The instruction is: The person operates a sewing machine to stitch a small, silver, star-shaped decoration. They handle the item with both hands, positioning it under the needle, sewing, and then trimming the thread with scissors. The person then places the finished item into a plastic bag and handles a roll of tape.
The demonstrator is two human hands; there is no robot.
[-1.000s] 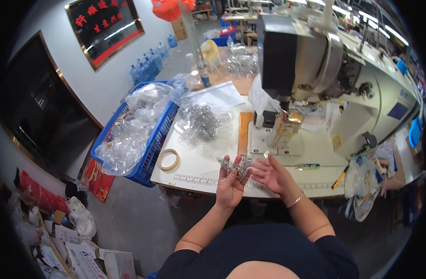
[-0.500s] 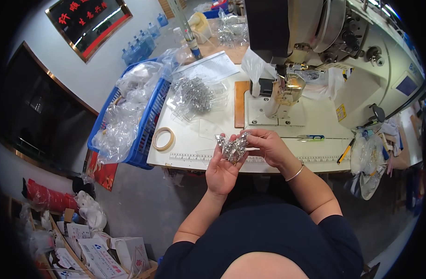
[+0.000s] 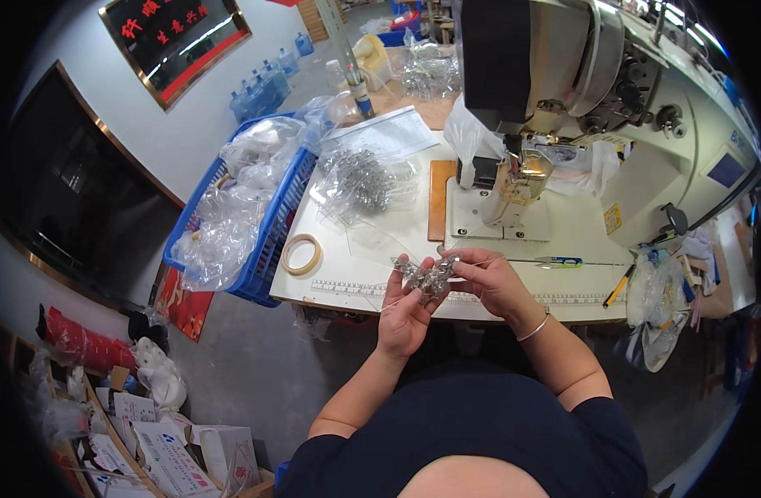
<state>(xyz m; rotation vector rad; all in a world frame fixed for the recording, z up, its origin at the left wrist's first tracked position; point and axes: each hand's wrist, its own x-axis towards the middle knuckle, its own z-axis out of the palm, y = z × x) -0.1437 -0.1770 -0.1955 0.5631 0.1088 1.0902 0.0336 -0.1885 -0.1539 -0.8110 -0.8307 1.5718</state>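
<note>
Both hands hold a small, shiny silver piece [image 3: 428,279] of crinkled, sparkly material over the table's front edge; its exact kind I cannot make out. My left hand [image 3: 403,324] has its palm up under the piece, the thumb pressed on top of it. From the right, my right hand [image 3: 495,286] pinches its edge between thumb and fingers. Just ahead of the hands stands an industrial sewing machine [image 3: 555,75], its metal base plate beside an orange-brown strip [image 3: 441,199]. A clear plastic bag of similar silver pieces [image 3: 365,181] lies on the table to the left.
A ruler strip [image 3: 555,298] runs along the table's front edge. A tape roll [image 3: 301,254] lies at the left corner, near a blue basket [image 3: 260,278] of plastic bags. Thread snips [image 3: 560,262] and a yellow pen [image 3: 619,286] lie at right. Boxes [image 3: 168,456] stand lower left.
The left thumb has come over onto the silver piece, and the piece has turned a little in my hands. The whole view has shifted slightly.
</note>
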